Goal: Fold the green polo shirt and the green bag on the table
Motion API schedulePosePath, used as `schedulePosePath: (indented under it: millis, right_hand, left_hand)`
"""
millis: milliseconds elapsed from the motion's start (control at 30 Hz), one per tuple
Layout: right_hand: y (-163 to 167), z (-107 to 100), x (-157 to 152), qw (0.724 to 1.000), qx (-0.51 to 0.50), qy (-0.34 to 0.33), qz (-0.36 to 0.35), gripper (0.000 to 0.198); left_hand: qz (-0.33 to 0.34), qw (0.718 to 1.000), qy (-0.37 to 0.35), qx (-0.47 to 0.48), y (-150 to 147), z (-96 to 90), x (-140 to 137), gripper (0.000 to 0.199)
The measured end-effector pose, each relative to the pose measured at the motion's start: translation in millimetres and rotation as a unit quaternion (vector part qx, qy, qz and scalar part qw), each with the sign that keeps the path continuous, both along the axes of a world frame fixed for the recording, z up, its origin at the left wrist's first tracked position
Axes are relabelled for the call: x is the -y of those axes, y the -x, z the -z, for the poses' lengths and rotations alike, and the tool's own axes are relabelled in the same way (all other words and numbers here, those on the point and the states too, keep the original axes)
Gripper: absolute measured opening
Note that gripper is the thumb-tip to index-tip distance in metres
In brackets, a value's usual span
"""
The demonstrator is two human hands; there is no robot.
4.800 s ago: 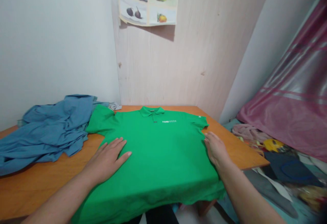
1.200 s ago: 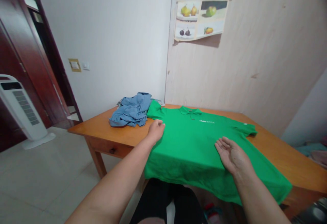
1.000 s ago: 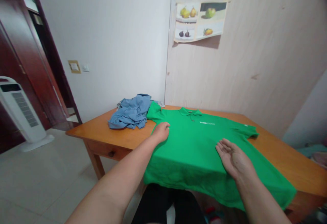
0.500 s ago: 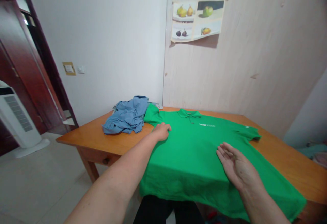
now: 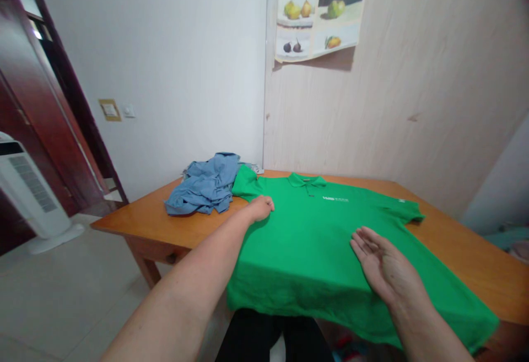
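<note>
A green polo shirt (image 5: 306, 230) lies front side up across the wooden table, collar toward the wall and hem hanging over the near edge. My left hand (image 5: 261, 208) is closed at the shirt's left side, just below the sleeve, with its fingers curled against the cloth. Over the right half of the front is my right hand (image 5: 382, 265), open, palm turned up and inward, fingers together and stretched out. Nothing is in that palm. White print shows on the chest, and a small white mark on the right sleeve.
A crumpled heap of blue clothing (image 5: 204, 183) lies on the table (image 5: 165, 230) at the left, touching the green sleeve. The wall stands behind, with a fruit picture sheet (image 5: 318, 23) on it. A white tower appliance (image 5: 35, 191) stands on the floor at far left.
My left hand has shifted slightly up, its fingers curled in more tightly. My right hand stays nearly where it was, still open. The view has tilted down a little.
</note>
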State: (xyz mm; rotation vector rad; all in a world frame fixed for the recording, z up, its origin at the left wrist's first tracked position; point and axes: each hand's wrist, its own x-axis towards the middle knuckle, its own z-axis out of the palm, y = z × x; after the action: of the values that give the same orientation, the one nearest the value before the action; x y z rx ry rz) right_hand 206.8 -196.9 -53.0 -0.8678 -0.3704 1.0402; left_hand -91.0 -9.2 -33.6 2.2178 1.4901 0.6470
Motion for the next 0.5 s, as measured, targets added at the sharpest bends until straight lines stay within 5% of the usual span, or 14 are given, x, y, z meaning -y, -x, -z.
schedulePosePath:
  millis: [500]
  right_hand:
    - [0.8, -1.0, -0.1, 1.000, -0.002, 0.001, 0.003, 0.007]
  left_hand:
    - [-0.042, 0.999, 0.001, 0.028, -7.2, 1.7, 1.1, 0.024]
